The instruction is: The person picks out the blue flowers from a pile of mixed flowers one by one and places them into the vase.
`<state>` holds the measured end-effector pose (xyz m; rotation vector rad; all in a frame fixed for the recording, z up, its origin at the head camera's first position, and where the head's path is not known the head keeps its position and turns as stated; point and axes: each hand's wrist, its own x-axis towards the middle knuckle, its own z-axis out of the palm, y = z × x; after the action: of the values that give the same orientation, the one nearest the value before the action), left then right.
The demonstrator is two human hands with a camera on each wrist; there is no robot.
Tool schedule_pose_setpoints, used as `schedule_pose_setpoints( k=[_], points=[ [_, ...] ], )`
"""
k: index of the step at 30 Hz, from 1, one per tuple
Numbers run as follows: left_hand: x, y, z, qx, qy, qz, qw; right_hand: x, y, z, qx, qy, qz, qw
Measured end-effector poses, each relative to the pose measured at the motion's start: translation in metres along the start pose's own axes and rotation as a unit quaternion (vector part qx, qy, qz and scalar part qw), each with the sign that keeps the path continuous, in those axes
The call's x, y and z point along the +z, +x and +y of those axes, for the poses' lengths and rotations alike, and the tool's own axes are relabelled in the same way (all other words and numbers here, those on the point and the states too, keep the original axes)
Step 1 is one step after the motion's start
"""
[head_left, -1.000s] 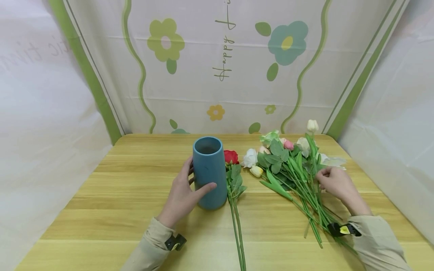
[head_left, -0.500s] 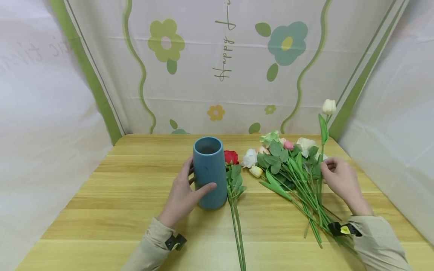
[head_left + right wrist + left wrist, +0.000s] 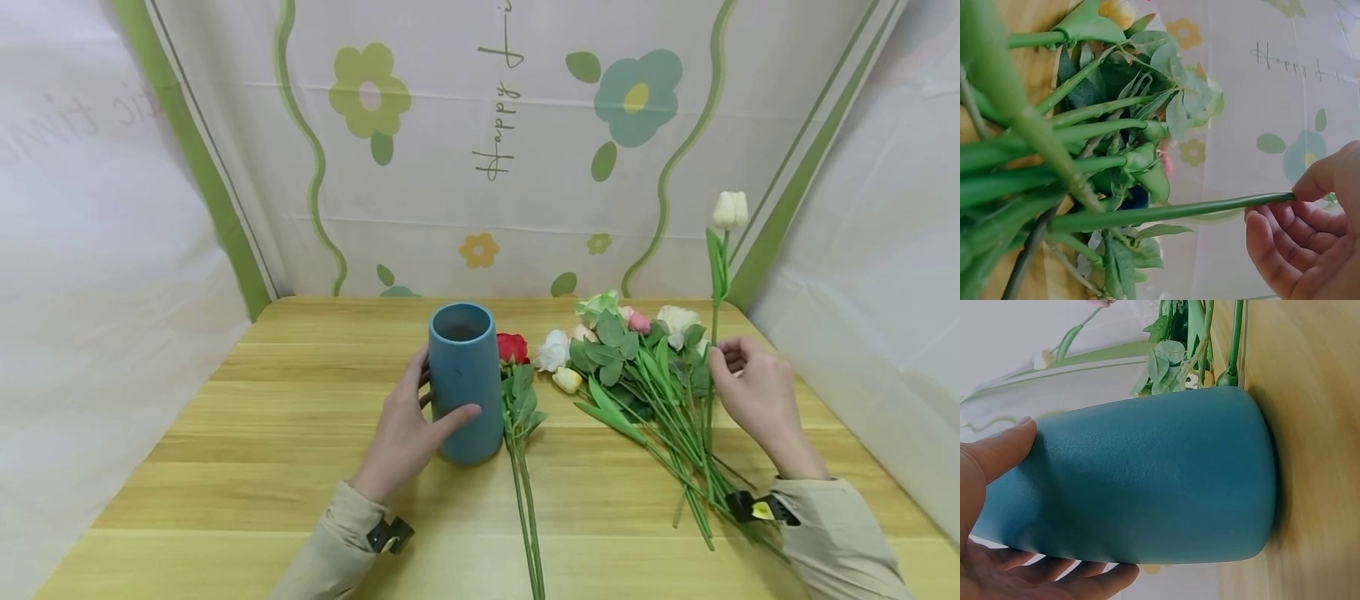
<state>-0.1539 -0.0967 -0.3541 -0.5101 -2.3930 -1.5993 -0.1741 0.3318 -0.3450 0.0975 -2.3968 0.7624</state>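
**So, white tulip up on end, vase well off to your left**

Right then, your right hand [image 3: 752, 390] had the white tulip [image 3: 730, 210] by its stem, thumb and fingertips pinched round the green stalk, and the right wrist view showed that pinch plainly, the fingers [image 3: 1285, 250] curled beneath it. The stem stood near upright, long axis running from your grip up to the bloom high against the backdrop [image 3: 480, 150], while its lower end ran down among the other stems. The rest of the bunch [image 3: 645, 375] lay flat on the desk [image 3: 262, 467], heads toward the far edge and stems fanning back toward your right sleeve.

Over on the other side, your left hand [image 3: 408, 433] was wrapped round the blue vase [image 3: 465, 383], thumb across the front and fingers behind, a steady hold on it as it stood upright with its mouth open to the ceiling. A red rose [image 3: 512, 347] lay just beside the vase on its right, stem pointing back toward you.

The key relation, as I judged it: the vase sat to the left of the tulip grip, with the rose and the bunch between them, so only the right hand was placed to carry that stem across, bloom up.
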Motion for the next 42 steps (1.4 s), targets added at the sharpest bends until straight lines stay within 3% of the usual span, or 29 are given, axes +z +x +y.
schedule_pose_setpoints(
  k=[27, 36, 42],
  points=[
    [0.0, 0.0, 0.001, -0.013, 0.006, -0.001, 0.9999, -0.004, 0.003, -0.028, -0.049, 0.001, 0.012, 0.9987],
    [0.0, -0.001, -0.001, -0.012, 0.005, 0.002, 0.9999, -0.003, -0.005, -0.053, -0.006, 0.049, -0.034, 0.9982],
    [-0.001, 0.0, -0.001, -0.007, 0.007, 0.001, 1.0, 0.005, -0.017, -0.079, 0.044, 0.101, -0.068, 0.9916]
  ],
)
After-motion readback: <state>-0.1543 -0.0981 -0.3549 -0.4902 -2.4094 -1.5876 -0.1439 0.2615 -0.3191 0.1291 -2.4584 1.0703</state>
